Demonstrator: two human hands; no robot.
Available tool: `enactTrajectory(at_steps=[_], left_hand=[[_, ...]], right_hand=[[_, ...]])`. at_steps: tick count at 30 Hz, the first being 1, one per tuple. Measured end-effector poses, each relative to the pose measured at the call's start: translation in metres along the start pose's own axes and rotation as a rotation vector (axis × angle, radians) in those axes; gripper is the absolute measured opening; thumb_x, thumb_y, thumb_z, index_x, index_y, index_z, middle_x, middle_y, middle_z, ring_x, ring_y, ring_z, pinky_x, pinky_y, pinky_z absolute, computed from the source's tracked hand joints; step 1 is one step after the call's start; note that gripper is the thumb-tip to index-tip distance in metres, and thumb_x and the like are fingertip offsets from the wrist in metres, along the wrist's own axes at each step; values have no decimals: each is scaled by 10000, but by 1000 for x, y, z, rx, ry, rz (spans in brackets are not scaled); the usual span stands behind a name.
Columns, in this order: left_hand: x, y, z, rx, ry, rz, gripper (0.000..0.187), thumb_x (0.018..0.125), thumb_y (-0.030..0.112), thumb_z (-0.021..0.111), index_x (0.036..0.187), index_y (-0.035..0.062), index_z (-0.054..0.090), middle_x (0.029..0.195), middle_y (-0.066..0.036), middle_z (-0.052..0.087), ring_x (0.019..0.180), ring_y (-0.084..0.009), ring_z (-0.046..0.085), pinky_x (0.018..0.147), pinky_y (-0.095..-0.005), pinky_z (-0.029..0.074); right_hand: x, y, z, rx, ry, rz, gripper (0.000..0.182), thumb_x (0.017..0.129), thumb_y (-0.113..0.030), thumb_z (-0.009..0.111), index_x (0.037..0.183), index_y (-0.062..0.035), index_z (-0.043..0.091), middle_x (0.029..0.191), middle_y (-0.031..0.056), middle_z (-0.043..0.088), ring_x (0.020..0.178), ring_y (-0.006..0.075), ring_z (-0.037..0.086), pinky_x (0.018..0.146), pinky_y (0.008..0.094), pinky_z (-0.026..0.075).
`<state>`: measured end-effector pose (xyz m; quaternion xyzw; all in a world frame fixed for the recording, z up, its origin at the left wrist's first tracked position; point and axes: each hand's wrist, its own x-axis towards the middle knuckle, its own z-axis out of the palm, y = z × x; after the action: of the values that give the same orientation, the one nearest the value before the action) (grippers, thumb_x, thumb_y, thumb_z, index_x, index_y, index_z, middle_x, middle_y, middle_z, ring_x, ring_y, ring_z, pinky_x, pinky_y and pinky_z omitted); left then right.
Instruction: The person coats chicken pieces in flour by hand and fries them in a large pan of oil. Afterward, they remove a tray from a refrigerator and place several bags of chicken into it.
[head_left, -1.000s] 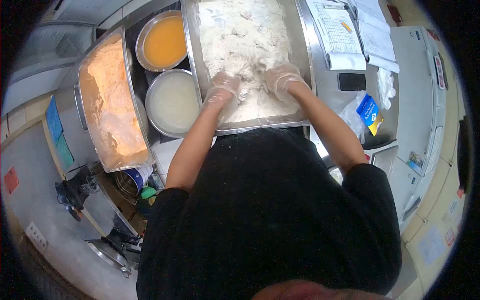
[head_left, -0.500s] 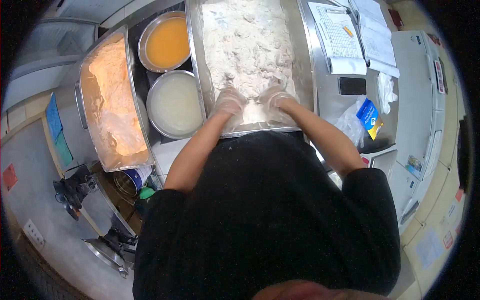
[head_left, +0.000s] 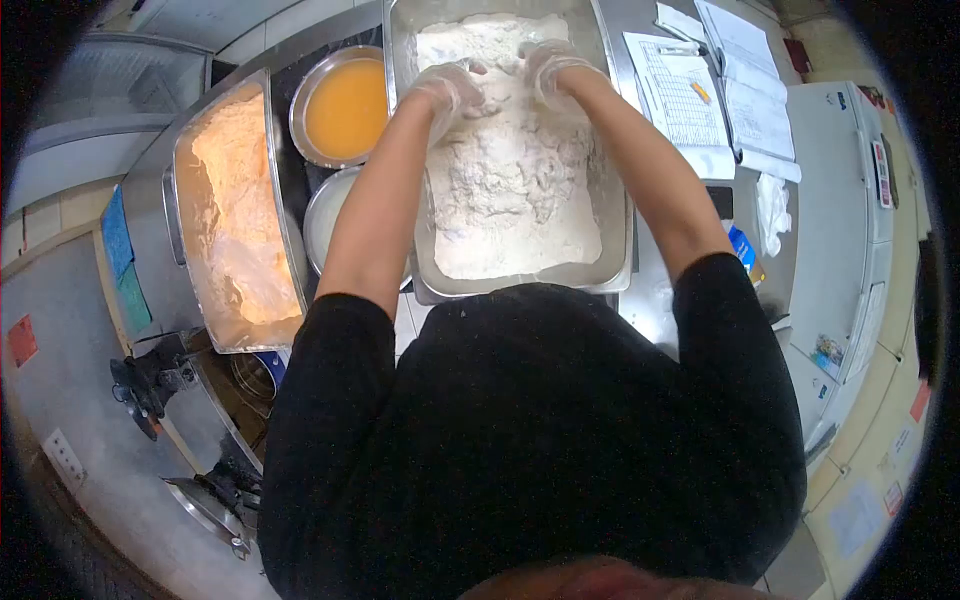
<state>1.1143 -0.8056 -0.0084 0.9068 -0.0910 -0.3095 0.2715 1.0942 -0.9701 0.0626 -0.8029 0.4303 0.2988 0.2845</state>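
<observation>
A deep metal tray (head_left: 617, 235) holds white flour (head_left: 515, 255) with lumpy, flour-covered pieces (head_left: 500, 180) in its middle; what they are is hidden under the coating. Both my hands wear clear plastic gloves and reach into the tray's far half. My left hand (head_left: 455, 92) lies on the flour by the left wall, fingers apart and pointing inward. Across from it, my right hand (head_left: 553, 72) touches the flour near the right wall, its fingers spread and partly sunk in. Neither hand shows a thing gripped in it.
To the left stand a bowl of orange liquid (head_left: 345, 108), a bowl of whitish liquid (head_left: 322, 225) partly behind my left arm, and a metal tub of orange-coloured batter (head_left: 240, 190). Papers (head_left: 680, 95), a crumpled white glove or bag (head_left: 772, 215) and a blue-yellow packet (head_left: 742, 245) lie right.
Both hands have moved from the tray's near end to its far end. The flour at the near end now lies flatter, with lumps heaped mid-tray. The view has shifted slightly.
</observation>
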Motion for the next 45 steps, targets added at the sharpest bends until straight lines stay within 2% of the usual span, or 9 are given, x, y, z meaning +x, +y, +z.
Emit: enactTrajectory(at_steps=[2,9,17,23,30,34,37,40,45], left_hand=[[-9,11,5,-272,54,-12,402,862,283,727,1204,73,708,934,-122,723,877,-213,661,784,-362,533],[-38,-8,41,-204,-126,-124,547,869,508,719,1163,47,703,1011,-141,731,947,-266,659,812,-410,513],[-163,13,80,405,-444,62,1040,697,693,770,1423,-8,519,1424,-270,542,1209,-338,623,1007,-397,511],[-163,2,137,688,-127,29,849,893,300,643,1594,32,246,1439,-249,469,1263,-338,566,1013,-492,480],[-130,-17,99,302,9,-44,632,963,425,602,1368,-54,522,1099,-204,702,1096,-310,669,898,-390,540],[-134,7,67,449,-82,-137,591,974,485,543,1236,-34,645,1129,-202,715,1089,-340,683,938,-409,526],[-150,-9,79,757,-216,181,644,940,517,584,1240,-48,656,1192,-224,696,1127,-346,671,979,-415,510],[-175,13,70,365,-251,-53,755,905,567,608,1298,-77,611,1300,-238,647,1196,-329,643,1008,-407,498],[-114,-107,204,-88,-27,92,705,836,557,683,1166,-66,693,1232,-280,663,1228,-341,620,1040,-398,479]], right_hand=[[65,5,1,-706,37,-884,476,1019,-354,487,1389,-68,578,1305,164,664,1130,303,665,961,495,518],[22,60,23,-1046,-316,-1024,625,931,-458,617,1485,-195,501,1428,129,588,1239,300,612,1061,417,482],[-55,162,53,-1021,-309,-805,938,830,-490,713,1554,-24,340,1485,297,454,1268,413,575,1099,418,454],[-37,173,88,-891,-175,-592,890,849,-282,659,1562,42,236,1436,317,492,1208,442,615,996,451,525],[11,148,75,-791,-29,-712,540,910,-298,631,1318,47,558,1011,236,724,927,344,730,855,399,571],[-9,133,43,-759,-97,-635,574,903,-434,608,1317,-37,615,1136,215,715,1045,304,712,827,424,585],[-42,152,36,-402,-245,-407,754,888,-528,613,1479,-79,480,1375,215,604,1214,329,638,982,418,543],[-32,196,75,-543,-111,-595,1330,649,-500,905,1617,-50,113,1464,260,485,1341,333,512,1105,388,443],[-44,196,96,-467,-275,-489,1308,659,-354,897,1615,-52,57,1379,322,547,1253,366,594,1059,378,473]])
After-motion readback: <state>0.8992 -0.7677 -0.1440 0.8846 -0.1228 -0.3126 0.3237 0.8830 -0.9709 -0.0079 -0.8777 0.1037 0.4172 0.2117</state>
